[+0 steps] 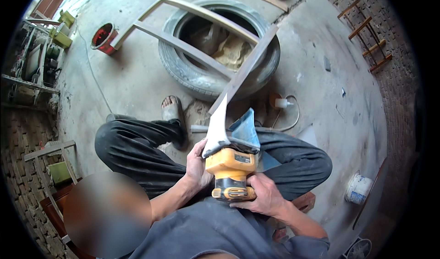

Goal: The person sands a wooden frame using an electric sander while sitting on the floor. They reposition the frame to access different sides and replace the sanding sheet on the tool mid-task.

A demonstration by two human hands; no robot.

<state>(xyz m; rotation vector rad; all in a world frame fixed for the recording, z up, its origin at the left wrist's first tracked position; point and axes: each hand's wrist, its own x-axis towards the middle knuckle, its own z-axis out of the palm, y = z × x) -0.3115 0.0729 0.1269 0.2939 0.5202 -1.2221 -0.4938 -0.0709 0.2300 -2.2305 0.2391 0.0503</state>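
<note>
A yellow and black power sander point(231, 167) is tilted up in front of my lap, its flat pad facing away from me. My right hand point(263, 194) is wrapped around its rear grip. My left hand point(198, 171) is closed at the left side of the pad, pinching the lower edge of a white sheet of sandpaper point(217, 127); some of its fingers are hidden. That sheet stands up from the pad, its tip pointing away. Beside it, a creased blue sheet point(244, 127) also rises from the pad.
Ahead, a wooden frame point(211, 19) rests across a large tyre point(171, 52). A red-lined bucket point(104, 38) stands left of it. A white bottle point(282, 103) and looped hose lie near my foot. At right are a white tub point(360, 189) and a small wooden frame point(366, 34).
</note>
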